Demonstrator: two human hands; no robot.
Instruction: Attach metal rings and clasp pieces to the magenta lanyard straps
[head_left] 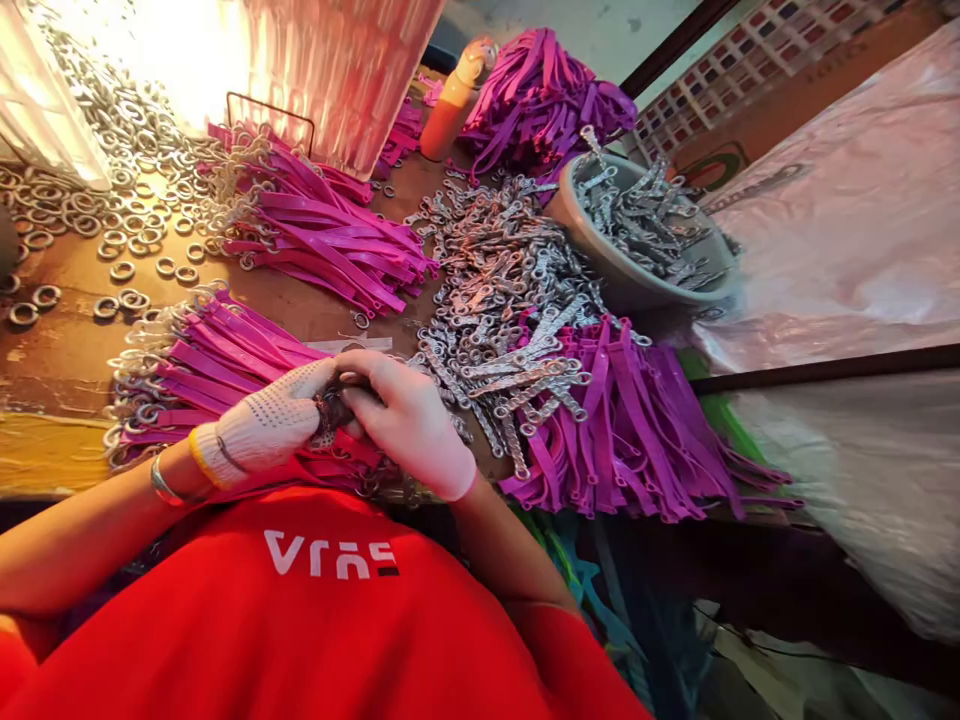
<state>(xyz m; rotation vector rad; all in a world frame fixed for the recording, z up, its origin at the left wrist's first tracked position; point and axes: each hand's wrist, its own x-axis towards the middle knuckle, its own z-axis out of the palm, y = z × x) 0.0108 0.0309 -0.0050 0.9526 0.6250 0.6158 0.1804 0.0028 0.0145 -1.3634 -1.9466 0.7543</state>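
Head view: at frame centre, I observe the left hand (pixel 262 418) gripping a small dark piece (pixel 328 414) between both hands; the right hand (pixel 411 418) curls against it, but I cannot tell its grip. White shirt lettering (pixel 320 556) starts "V"; remainder unclear.

My left hand (pixel 274 412) and right hand (pixel 409 410), both gloved, backs up, meet just beyond my shirt logo (pixel 330 555). Left fingertips hidden; right fingers (pixel 365 366) curled inward. Left forearm (pixel 97 520) left of logo, right forearm (pixel 510 550) right.
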